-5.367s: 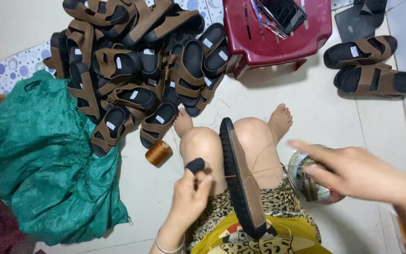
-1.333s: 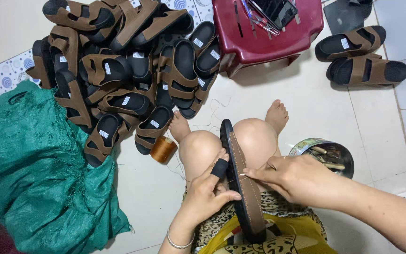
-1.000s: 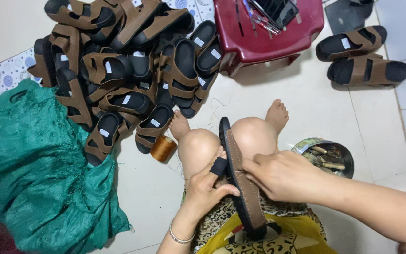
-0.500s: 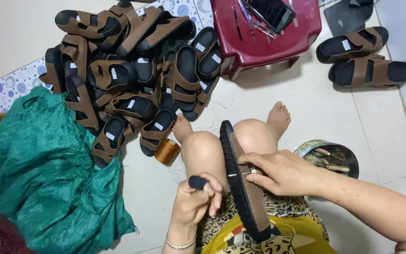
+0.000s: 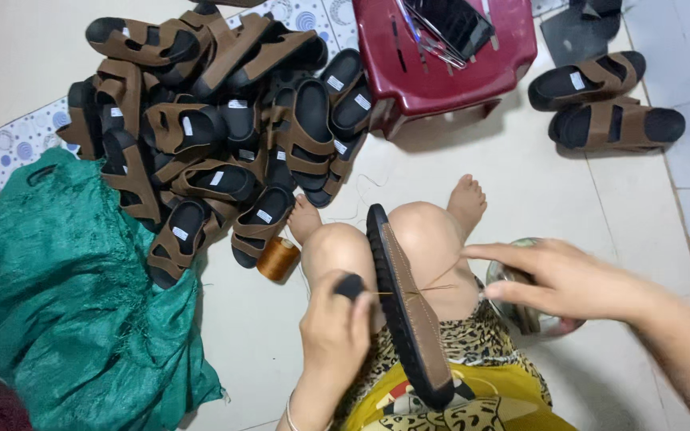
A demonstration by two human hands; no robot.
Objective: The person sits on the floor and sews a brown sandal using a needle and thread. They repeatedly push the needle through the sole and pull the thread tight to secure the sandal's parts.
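Note:
A black sandal sole with a brown insole (image 5: 406,307) stands on edge between my knees. My left hand (image 5: 335,335) is shut on a black-handled awl (image 5: 350,286) just left of the sole, its tip toward the sole's side. A thin brown thread (image 5: 433,289) runs from the sole toward my right hand (image 5: 557,279), which sits to the right of the sole with fingers spread and the thread pinched. A spool of brown thread (image 5: 278,258) stands on the floor by my left knee.
A heap of brown-and-black sandals (image 5: 225,136) lies ahead left, a green woven sack (image 5: 65,303) at left. A red plastic stool (image 5: 445,56) holds a phone. Two finished sandals (image 5: 608,104) lie at upper right. A metal bowl (image 5: 521,311) sits under my right hand.
My right hand left the sole and moved right, drawing the thread out. My left hand pulled back from the sole with the awl.

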